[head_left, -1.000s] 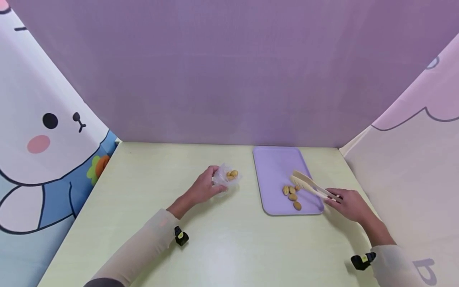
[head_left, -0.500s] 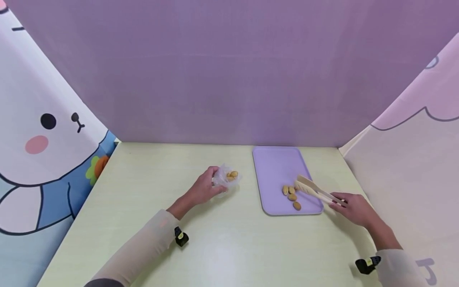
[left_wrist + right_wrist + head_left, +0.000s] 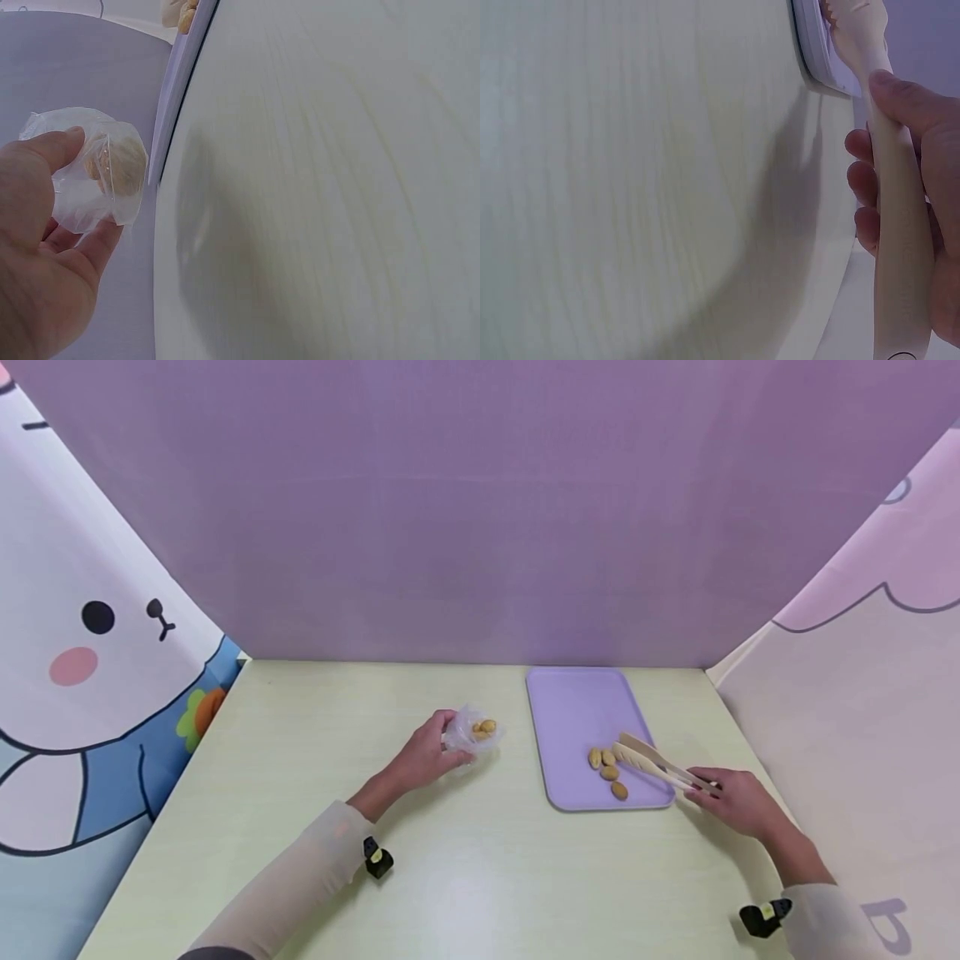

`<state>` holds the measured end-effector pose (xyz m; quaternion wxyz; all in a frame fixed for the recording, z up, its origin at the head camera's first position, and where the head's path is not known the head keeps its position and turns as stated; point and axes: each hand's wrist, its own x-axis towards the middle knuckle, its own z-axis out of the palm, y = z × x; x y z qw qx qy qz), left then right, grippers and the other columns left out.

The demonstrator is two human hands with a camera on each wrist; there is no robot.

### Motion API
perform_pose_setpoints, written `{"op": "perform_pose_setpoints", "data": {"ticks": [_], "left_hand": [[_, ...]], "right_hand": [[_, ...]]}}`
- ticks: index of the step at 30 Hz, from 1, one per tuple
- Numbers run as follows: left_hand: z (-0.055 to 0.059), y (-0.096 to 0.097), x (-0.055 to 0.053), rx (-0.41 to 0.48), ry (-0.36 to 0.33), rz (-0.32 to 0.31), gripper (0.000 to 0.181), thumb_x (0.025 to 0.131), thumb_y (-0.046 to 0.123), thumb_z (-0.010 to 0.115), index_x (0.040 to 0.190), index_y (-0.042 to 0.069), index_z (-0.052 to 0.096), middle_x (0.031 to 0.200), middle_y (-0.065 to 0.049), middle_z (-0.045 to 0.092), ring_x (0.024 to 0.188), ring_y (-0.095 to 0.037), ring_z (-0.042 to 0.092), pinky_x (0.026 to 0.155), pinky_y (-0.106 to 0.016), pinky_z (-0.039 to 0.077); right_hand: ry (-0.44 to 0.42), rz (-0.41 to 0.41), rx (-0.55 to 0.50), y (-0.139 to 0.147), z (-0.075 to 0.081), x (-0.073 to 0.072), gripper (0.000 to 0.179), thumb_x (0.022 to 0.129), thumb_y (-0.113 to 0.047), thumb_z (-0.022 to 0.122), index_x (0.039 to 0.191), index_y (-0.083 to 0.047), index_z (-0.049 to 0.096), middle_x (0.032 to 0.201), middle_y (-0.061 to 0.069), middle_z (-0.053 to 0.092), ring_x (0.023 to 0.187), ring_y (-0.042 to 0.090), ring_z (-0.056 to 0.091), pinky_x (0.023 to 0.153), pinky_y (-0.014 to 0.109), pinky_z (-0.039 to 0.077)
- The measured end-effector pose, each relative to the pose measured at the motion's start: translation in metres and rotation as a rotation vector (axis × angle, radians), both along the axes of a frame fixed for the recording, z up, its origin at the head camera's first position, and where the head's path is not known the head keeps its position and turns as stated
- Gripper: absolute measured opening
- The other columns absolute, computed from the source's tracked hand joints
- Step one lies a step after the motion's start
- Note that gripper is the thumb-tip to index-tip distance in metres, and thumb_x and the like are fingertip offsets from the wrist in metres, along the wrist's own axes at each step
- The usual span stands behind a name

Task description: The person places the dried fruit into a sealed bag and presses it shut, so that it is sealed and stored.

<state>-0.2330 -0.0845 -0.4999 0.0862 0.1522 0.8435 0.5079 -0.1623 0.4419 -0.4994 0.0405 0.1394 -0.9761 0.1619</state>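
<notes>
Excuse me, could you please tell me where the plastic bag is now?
In the head view, the plastic bag is held in the left hand, over the table, left of the purple tray.

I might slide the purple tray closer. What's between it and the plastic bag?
In the head view, only bare tabletop shows between the plastic bag and the purple tray.

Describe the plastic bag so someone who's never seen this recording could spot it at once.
On the pale table, find the purple tray, then look left of it to the person's left hand. Its fingers hold the crumpled plastic bag, brownish pieces showing inside. Unlike the solid tray and beige tongs, it is see-through.
</notes>
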Motion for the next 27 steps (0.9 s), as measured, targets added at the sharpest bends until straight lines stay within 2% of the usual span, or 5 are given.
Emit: {"op": "perform_pose_setpoints", "data": {"ticks": [8, 18, 27], "left_hand": [[0.0, 0.0, 0.0, 0.005, -0.006, -0.004, 0.07, 0.087, 0.018, 0.081, 0.143, 0.004, 0.042, 0.142, -0.015, 0.054, 0.13, -0.03, 0.056, 0.105, -0.049, 0.053], [0.0, 0.001, 0.002, 0.014, -0.032, 0.001, 0.07, 0.088, 0.016, 0.08, 0.145, 0.004, 0.042, 0.144, -0.015, 0.053, 0.131, -0.03, 0.056, 0.106, -0.048, 0.052], [0.001, 0.002, 0.002, 0.001, -0.032, 0.008, 0.07, 0.088, 0.016, 0.08, 0.145, 0.005, 0.041, 0.144, -0.014, 0.053, 0.132, -0.03, 0.055, 0.107, -0.049, 0.051]], "right_hand": [[0.005, -0.013, 0.032, 0.001, 0.0, 0.0, 0.034, 0.09, -0.024, 0.076, 0.117, -0.004, 0.074, 0.065, -0.012, 0.057, 0.056, -0.001, 0.04, 0.052, 0.021, 0.036], [0.092, 0.008, 0.032, -0.002, 0.002, -0.002, 0.031, 0.088, -0.022, 0.078, 0.113, -0.003, 0.075, 0.068, -0.011, 0.063, 0.059, -0.001, 0.042, 0.053, 0.022, 0.037], [0.124, 0.02, 0.034, -0.011, 0.009, -0.005, 0.031, 0.087, -0.021, 0.078, 0.113, -0.004, 0.075, 0.062, -0.014, 0.055, 0.058, 0.001, 0.041, 0.053, 0.023, 0.036]]}}
